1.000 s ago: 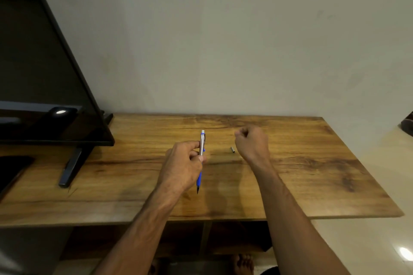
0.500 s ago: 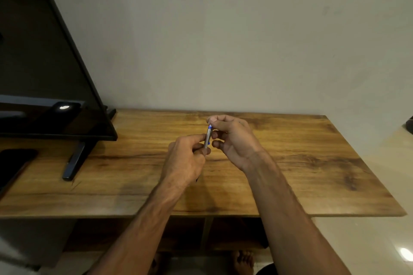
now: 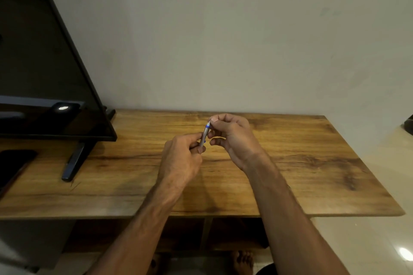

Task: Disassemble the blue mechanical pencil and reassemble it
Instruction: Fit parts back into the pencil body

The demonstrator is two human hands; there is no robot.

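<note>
The blue mechanical pencil (image 3: 204,136) stands nearly upright above the wooden table (image 3: 312,163), silver upper barrel showing with a blue ring near its top. My left hand (image 3: 182,158) is wrapped around its lower part, hiding the blue grip and tip. My right hand (image 3: 232,138) pinches the pencil's top end between thumb and forefinger. Whether a small cap sits between those fingertips is hidden.
A black TV (image 3: 44,73) on a dark stand foot (image 3: 73,161) fills the table's left side. A dark flat object (image 3: 13,163) lies at the far left edge. The wall runs close behind the table. A bare foot (image 3: 243,261) shows below.
My right hand left the table, where a small metal piece lay beside it, and came up to the pencil's top. The pencil rose slightly in my left hand. The view shifted a little.
</note>
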